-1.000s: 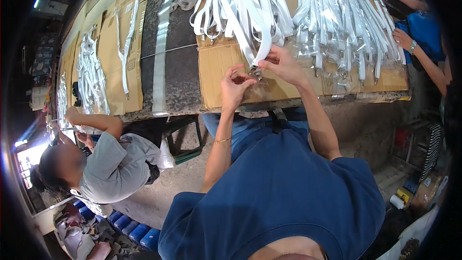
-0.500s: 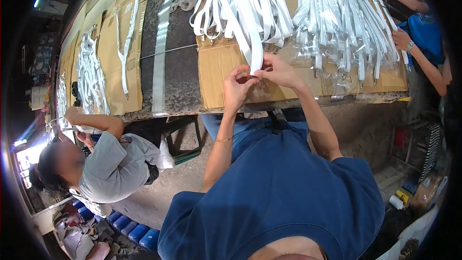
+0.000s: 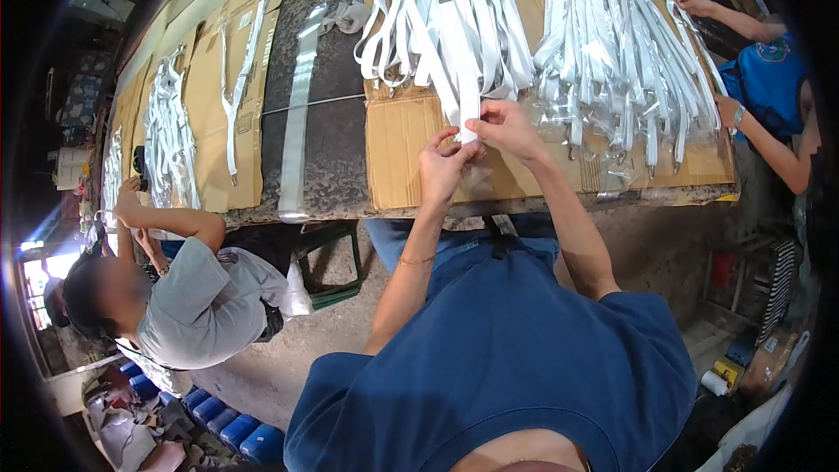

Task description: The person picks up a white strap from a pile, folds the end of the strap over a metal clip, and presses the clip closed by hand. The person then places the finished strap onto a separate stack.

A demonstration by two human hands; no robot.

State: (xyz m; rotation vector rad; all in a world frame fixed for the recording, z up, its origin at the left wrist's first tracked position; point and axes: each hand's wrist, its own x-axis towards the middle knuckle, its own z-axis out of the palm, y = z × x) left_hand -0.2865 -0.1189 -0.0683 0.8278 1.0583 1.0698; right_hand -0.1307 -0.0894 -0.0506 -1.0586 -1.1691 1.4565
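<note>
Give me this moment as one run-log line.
left hand: at lower end of white strap | right hand: pinching same strap | cardboard: beneath hands | strap pile: beyond hands

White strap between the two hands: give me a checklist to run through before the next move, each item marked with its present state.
1. Right hand gripping the white strap near its lower end: ok.
2. Left hand at that same end, thumb and fingers meeting it: ok.
3. Metal fitting at the strap's end properly seated: cannot tell, the fingers cover that spot.
4. Strap clear of the loose pile: not ok, it runs up onto the pile.
5. Cardboard under the working spot: ok.
6. Co-worker's hand at the right clear of this strap: ok.
</note>
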